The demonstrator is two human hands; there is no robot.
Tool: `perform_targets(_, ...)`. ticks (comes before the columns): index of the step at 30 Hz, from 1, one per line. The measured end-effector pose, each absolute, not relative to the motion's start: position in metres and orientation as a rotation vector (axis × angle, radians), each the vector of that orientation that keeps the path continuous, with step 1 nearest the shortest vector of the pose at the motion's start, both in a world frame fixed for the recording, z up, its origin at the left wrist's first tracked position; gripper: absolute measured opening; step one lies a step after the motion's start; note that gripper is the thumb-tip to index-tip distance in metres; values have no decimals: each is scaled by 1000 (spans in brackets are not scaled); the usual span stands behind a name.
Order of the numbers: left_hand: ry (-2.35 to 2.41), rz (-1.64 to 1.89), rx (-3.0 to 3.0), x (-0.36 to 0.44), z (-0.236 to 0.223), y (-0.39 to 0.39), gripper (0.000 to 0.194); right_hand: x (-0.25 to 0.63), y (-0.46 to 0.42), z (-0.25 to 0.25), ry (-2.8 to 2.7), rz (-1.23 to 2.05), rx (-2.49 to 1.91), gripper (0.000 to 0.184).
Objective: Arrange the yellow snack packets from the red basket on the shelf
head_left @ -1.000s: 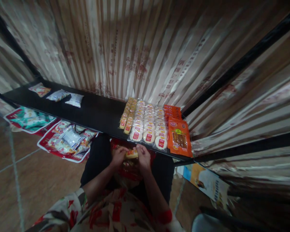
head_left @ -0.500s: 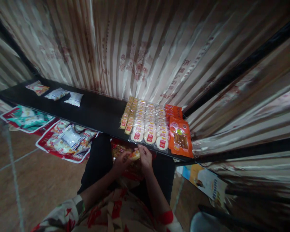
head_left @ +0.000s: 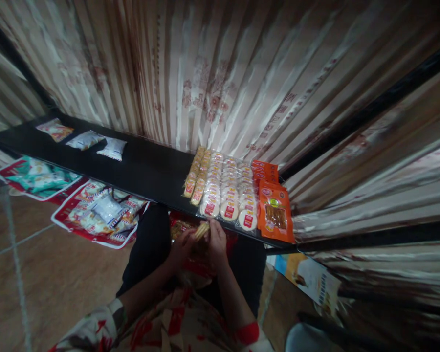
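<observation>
Over my lap, my left hand (head_left: pixel 181 248) and my right hand (head_left: pixel 217 240) both grip a small yellow wrapped snack pack (head_left: pixel 202 231), one at each end. It looks like the yellow packs (head_left: pixel 197 190) lined up in two rows on the shelf. Under my hands a red snack bag (head_left: pixel 179 226) with a see-through front lies on my lap, partly hidden by my hands. Just beyond, at the shelf's front edge, stand rows of round white wrapped crackers (head_left: pixel 228 210). To their right lie orange snack pouches (head_left: pixel 276 211).
The black shelf (head_left: pixel 150 171) runs across in front of me, with several small snack packets (head_left: pixel 112 148) at its left. Below hang red-rimmed bags, one of white packets (head_left: pixel 95 215), one of green packets (head_left: pixel 40 178). A pleated curtain (head_left: pixel 205 73) and black bars enclose the shelf.
The yellow pack has been turned in my fingers; its red label has gone from view and it now tilts up toward the right. The view has shifted slightly.
</observation>
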State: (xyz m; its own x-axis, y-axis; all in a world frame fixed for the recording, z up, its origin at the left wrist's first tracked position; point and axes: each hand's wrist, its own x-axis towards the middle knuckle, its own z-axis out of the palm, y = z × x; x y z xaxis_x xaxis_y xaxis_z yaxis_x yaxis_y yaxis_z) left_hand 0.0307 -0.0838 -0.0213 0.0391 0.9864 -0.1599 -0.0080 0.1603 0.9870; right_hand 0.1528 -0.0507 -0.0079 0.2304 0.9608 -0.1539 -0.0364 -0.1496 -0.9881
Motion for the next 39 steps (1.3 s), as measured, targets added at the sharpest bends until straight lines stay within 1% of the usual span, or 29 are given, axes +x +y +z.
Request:
perform_targets(3,1272,1096,996,30,-14,-81,40,147,-49,-5,-915,1195,-1393,46)
perform_targets(10,1235,1184,874,29,-5,-75,42,135,-46,3,-890,1190,-1340,53)
perform_targets(12,1256,1214,853,29,-5,-73,44,132,-46,7,-911,1193,-1341,49)
perform_targets(16,1292,1246,797,29,-5,-70,47,125,-48,13,-970,1097,-1413,33)
perform_targets(19,1321,1246,752,29,-5,-69,48,123,-50,18,-1043,1060,-1483,28)
perform_targets(25,1330,1264,711,30,-4,-65,45,121,-52,25,-1210,1013,-1576,17)
perform_targets(30,1381,1299,720,28,0,-59,43,119,-50,21,-1236,1129,-1473,22)
perform_targets(39,1529,1326,814,27,-10,-50,40,117,-40,18,-1203,1232,-1370,28)
